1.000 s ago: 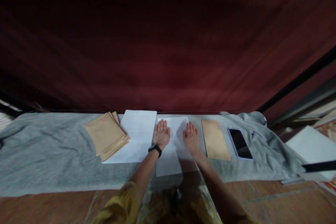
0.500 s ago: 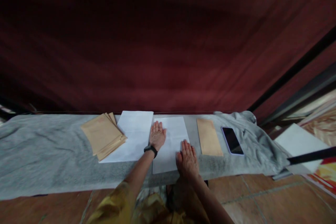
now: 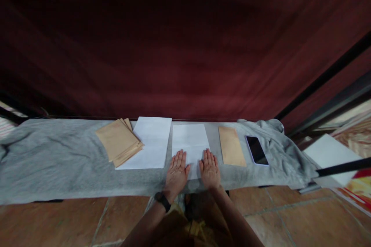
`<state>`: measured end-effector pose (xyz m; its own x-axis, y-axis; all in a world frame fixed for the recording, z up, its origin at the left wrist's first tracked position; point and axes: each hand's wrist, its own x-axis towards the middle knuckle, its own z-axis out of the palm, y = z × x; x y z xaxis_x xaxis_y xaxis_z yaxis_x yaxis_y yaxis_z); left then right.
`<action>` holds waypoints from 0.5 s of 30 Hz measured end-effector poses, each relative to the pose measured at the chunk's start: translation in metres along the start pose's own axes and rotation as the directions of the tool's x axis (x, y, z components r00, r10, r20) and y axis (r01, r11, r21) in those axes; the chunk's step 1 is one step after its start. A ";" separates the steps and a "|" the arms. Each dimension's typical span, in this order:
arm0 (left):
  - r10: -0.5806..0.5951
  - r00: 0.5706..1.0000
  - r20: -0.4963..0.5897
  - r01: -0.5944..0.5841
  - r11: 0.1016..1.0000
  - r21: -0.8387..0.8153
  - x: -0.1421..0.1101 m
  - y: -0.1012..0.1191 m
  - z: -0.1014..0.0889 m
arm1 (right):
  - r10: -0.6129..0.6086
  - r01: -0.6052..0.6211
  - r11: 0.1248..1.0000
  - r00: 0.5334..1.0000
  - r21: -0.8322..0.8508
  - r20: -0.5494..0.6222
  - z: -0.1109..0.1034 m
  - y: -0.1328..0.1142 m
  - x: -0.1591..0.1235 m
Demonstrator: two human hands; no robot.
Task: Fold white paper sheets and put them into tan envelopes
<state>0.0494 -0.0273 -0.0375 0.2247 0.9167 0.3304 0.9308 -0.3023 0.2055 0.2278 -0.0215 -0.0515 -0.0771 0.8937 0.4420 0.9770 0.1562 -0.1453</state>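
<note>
Left hand (image 3: 176, 175) moved down the white paper (image 3: 191, 135) | smoothing it, I think | right hand (image 3: 210, 175) flat too; fingers (image 3: 209, 157) nearly together, pinching nothing | next needs soft hands

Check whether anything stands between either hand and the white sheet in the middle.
Nothing visible does. The left hand lies flat over the lower left of the sheet, the right hand over its lower right. The white paper and brown piece beside it are out of the way.

wrinkled grey cloth (image 3: 72, 154) under smooth white paper (image 3: 189, 136)
</note>
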 end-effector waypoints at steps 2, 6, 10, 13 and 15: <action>-0.023 1.000 -0.003 0.023 1.000 0.014 -0.003 -0.009 -0.007 | 0.033 -0.033 0.999 0.999 -0.005 -0.032 -0.001 0.002 -0.004; -0.081 0.997 0.005 0.081 0.996 0.027 -0.009 -0.013 -0.014 | 0.102 -0.103 0.995 0.993 -0.012 -0.057 -0.005 0.008 -0.014; -0.120 0.993 -0.012 0.120 0.993 0.019 -0.009 0.001 -0.013 | 0.078 -0.078 0.997 0.997 0.020 0.004 -0.010 0.002 -0.014; -0.019 1.000 -0.002 0.019 1.000 -0.002 -0.009 0.017 -0.008 | -0.068 0.056 0.989 0.994 0.134 0.084 -0.011 -0.015 -0.007; 0.067 0.997 0.024 -0.066 0.998 -0.013 -0.010 0.023 -0.003 | -0.158 0.130 0.968 0.980 0.213 0.124 -0.012 -0.028 -0.003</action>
<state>0.0676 -0.0446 -0.0334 0.2930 0.9006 0.3211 0.9101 -0.3656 0.1949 0.2032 -0.0334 -0.0382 -0.2549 0.9028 0.3464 0.8938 0.3567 -0.2717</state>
